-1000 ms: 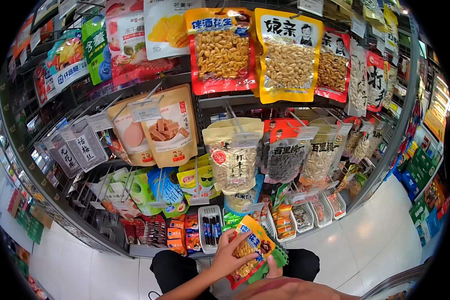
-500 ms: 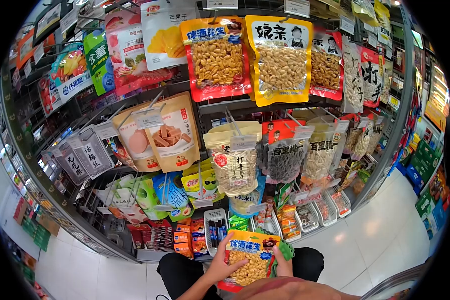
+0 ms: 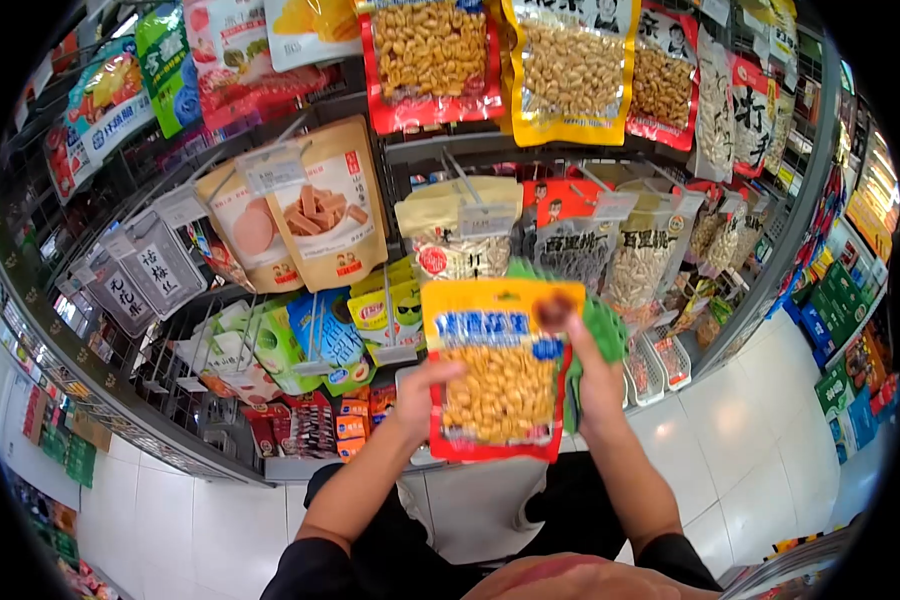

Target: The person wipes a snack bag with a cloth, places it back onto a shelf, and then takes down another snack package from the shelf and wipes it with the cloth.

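Observation:
A yellow-and-red bag of peanuts (image 3: 498,392) is held upright in front of me, its printed front and clear window facing me. My left hand (image 3: 420,396) is closed on its left edge, thumb across the front. At the right edge my right hand (image 3: 598,378) is closed too, thumb near the upper corner and fingers hidden behind. A bunched green cloth-like thing (image 3: 604,332) shows behind the bag by my right hand; its kind is unclear. Beyond the bag hangs a beige pouch of seeds (image 3: 458,222), partly covered by it.
Similar peanut bags (image 3: 435,60) hang on hooks along the rack's top. Brown snack pouches (image 3: 332,205) hang at mid-left, and seed bags (image 3: 642,245) at mid-right. White baskets (image 3: 674,360) line the bottom shelf. My legs are bent above the tiled floor (image 3: 210,535).
Both hands have raised the bag of peanuts from near my lap up in front of the rack, so it looks larger. The view has tilted downward.

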`<control>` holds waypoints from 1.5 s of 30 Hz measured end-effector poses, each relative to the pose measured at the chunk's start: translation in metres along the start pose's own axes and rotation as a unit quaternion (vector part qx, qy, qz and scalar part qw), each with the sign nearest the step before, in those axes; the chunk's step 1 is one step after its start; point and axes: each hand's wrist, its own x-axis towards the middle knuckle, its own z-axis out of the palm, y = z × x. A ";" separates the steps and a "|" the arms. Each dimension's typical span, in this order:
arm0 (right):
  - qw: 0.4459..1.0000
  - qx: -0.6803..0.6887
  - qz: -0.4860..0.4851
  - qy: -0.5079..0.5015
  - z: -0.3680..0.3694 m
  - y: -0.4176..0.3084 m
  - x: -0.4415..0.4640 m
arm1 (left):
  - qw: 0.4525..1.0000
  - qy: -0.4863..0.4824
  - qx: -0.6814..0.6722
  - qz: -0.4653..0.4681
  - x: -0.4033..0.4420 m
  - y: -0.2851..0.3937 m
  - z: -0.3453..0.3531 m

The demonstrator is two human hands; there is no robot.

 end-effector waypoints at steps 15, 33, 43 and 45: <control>0.978 0.166 0.124 -0.014 -0.049 0.040 0.031 | 0.998 0.047 -0.010 -0.046 -0.012 -0.001 -0.038; 0.764 -0.498 -0.278 -0.302 -0.014 0.093 -0.002 | 0.987 0.143 -0.066 -0.038 -0.005 -0.030 -0.049; 0.724 -0.525 -0.311 -0.322 -0.021 0.093 -0.001 | 0.991 0.098 -0.089 -0.021 -0.001 -0.022 -0.054; 0.758 -0.491 -0.287 -0.320 -0.025 0.092 0.003 | 0.992 0.100 -0.075 -0.024 0.000 -0.024 -0.055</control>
